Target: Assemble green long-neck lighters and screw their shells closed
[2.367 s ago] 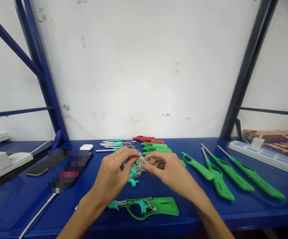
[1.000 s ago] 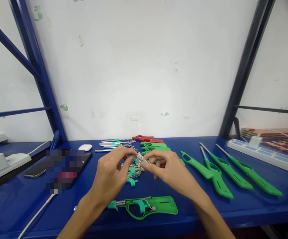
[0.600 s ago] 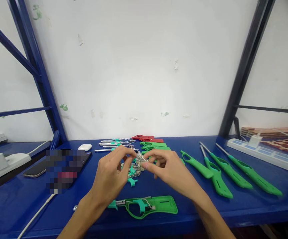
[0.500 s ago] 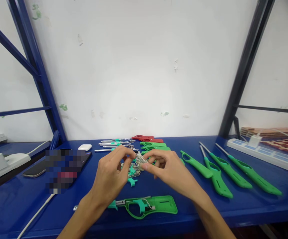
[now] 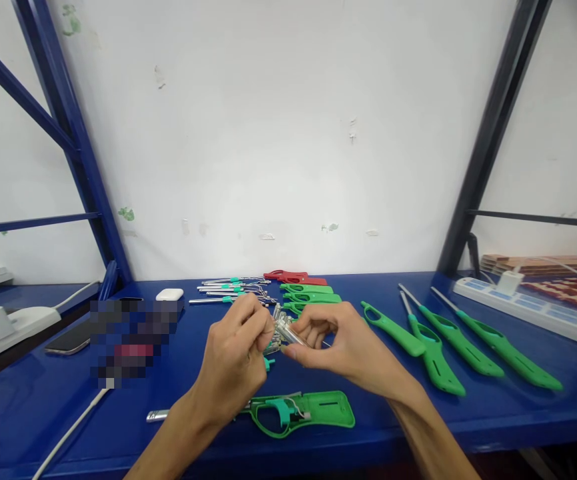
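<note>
My right hand (image 5: 336,337) holds a clear lighter fuel tank (image 5: 291,333) between thumb and fingers, tilted, its fitting end toward my left hand. The fingers of my left hand (image 5: 238,343) are closed at that end; what they pinch is hidden. Below my hands lies an open green lighter shell (image 5: 331,408) with a teal trigger (image 5: 282,410) and a metal tube (image 5: 157,416) to its left, partly covered by my left forearm. A small heap of clear and teal lighter parts (image 5: 271,347) shows between my hands, mostly hidden.
Metal lighter tubes (image 5: 211,301) with wires lie at the back, beside red shells (image 5: 286,275) and green shells (image 5: 308,289). Several green lighters (image 5: 511,350) lie at right, before a power strip (image 5: 538,313). A phone (image 5: 71,333), white earbud case (image 5: 169,295) and cable (image 5: 71,430) are left.
My left hand has turned and its fingers have curled tighter at the tank's end. The tank has shifted slightly right and down in my right hand, showing more of its side.
</note>
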`<state>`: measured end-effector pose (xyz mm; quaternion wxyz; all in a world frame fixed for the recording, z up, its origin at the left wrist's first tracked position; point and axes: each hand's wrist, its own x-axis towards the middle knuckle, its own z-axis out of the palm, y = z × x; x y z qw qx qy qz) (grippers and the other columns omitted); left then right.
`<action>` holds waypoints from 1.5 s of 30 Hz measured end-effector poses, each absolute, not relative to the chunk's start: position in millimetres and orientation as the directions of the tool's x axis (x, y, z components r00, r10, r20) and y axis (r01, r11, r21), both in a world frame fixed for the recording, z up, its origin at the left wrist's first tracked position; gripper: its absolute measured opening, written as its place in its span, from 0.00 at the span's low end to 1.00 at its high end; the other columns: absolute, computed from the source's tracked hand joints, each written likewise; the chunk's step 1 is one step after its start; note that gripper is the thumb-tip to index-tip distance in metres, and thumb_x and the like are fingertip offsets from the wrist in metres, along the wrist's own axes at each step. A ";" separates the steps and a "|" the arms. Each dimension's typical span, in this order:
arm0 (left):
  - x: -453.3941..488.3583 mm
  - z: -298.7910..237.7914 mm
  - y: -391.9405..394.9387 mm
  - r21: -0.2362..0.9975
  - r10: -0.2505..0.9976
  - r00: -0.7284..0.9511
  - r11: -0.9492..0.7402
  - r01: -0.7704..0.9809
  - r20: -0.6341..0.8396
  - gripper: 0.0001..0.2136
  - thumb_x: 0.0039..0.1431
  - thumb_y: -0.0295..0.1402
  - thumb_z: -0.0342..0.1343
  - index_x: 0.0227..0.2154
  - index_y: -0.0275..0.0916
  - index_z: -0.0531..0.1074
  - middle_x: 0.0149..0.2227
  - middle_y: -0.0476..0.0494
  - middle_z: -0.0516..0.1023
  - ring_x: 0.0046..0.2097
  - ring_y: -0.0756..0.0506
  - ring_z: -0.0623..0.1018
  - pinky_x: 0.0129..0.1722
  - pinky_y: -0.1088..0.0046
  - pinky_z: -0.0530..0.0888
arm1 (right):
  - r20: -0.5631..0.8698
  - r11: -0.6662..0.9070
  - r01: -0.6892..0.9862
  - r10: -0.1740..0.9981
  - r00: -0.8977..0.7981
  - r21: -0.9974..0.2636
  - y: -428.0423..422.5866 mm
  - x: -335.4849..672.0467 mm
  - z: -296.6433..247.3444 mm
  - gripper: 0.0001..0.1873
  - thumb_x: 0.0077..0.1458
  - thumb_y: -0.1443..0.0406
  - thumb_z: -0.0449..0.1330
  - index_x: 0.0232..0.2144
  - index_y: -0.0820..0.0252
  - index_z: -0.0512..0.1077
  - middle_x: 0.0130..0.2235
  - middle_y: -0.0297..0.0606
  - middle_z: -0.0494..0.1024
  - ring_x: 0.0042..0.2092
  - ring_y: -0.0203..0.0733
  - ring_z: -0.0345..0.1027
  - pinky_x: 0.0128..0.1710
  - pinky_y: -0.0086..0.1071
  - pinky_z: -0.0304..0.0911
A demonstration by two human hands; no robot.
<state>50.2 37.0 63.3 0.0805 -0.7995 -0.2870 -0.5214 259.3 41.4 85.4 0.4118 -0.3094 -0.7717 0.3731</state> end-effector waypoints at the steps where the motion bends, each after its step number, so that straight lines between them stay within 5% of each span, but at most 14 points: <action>1: 50.6 63.9 35.6 0.173 0.375 0.292 -0.825 0.538 0.880 0.18 0.58 0.10 0.44 0.28 0.43 0.55 0.32 0.51 0.64 0.36 0.48 0.72 0.33 0.72 0.68 | 0.403 0.528 0.161 0.782 -0.475 -0.834 41.1 260.1 85.8 0.11 0.56 0.61 0.73 0.28 0.57 0.76 0.25 0.26 0.74 0.28 0.33 0.66 0.29 0.28 0.63; 12: 49.9 73.6 29.2 0.268 0.441 0.248 -0.814 0.516 0.863 0.16 0.66 0.15 0.46 0.28 0.43 0.58 0.30 0.53 0.69 0.35 0.50 0.77 0.34 0.76 0.72 | 0.420 0.552 0.198 0.782 -0.461 -0.810 39.5 261.1 86.4 0.10 0.56 0.62 0.73 0.28 0.57 0.76 0.25 0.27 0.75 0.27 0.33 0.67 0.28 0.28 0.63; 18: 37.5 92.8 25.7 0.348 0.582 0.217 -0.700 0.623 0.783 0.09 0.69 0.26 0.61 0.47 0.48 0.76 0.39 0.55 0.83 0.31 0.51 0.79 0.31 0.77 0.73 | 0.444 0.582 0.390 0.806 -0.390 -0.714 44.8 268.6 87.6 0.07 0.66 0.58 0.65 0.43 0.53 0.78 0.34 0.31 0.81 0.35 0.40 0.73 0.36 0.34 0.64; 24: 15.3 61.0 5.9 0.275 0.600 0.376 -0.721 0.636 0.706 0.09 0.73 0.28 0.54 0.45 0.49 0.78 0.40 0.52 0.83 0.42 0.45 0.80 0.42 0.71 0.75 | 0.422 0.557 0.520 0.830 -0.364 -0.647 30.2 279.8 59.0 0.10 0.76 0.62 0.49 0.39 0.52 0.66 0.36 0.31 0.74 0.36 0.41 0.66 0.39 0.35 0.59; 33: 8.6 12.0 2.9 0.267 0.652 0.464 -0.710 0.651 0.600 0.12 0.74 0.26 0.52 0.48 0.46 0.80 0.42 0.46 0.82 0.43 0.43 0.81 0.45 0.67 0.79 | 0.268 0.529 0.637 0.844 -0.465 -0.561 17.7 273.0 29.4 0.06 0.66 0.59 0.66 0.45 0.47 0.80 0.39 0.29 0.82 0.37 0.42 0.71 0.40 0.34 0.59; 40: 32.3 15.3 3.6 0.338 0.749 0.533 -0.657 0.673 0.394 0.10 0.75 0.27 0.54 0.52 0.44 0.78 0.46 0.45 0.80 0.49 0.39 0.79 0.56 0.53 0.74 | 0.275 0.555 0.621 0.826 -0.492 -0.554 23.0 271.5 22.2 0.08 0.65 0.71 0.63 0.35 0.53 0.78 0.33 0.29 0.80 0.35 0.38 0.69 0.36 0.32 0.54; 45: 44.4 13.5 3.9 0.381 0.730 0.537 -0.681 0.625 0.423 0.09 0.72 0.23 0.57 0.45 0.44 0.78 0.42 0.49 0.80 0.44 0.42 0.79 0.55 0.57 0.73 | 0.287 0.554 0.588 0.824 -0.489 -0.590 22.9 270.0 22.0 0.07 0.67 0.68 0.63 0.35 0.52 0.79 0.34 0.28 0.81 0.35 0.38 0.70 0.37 0.31 0.56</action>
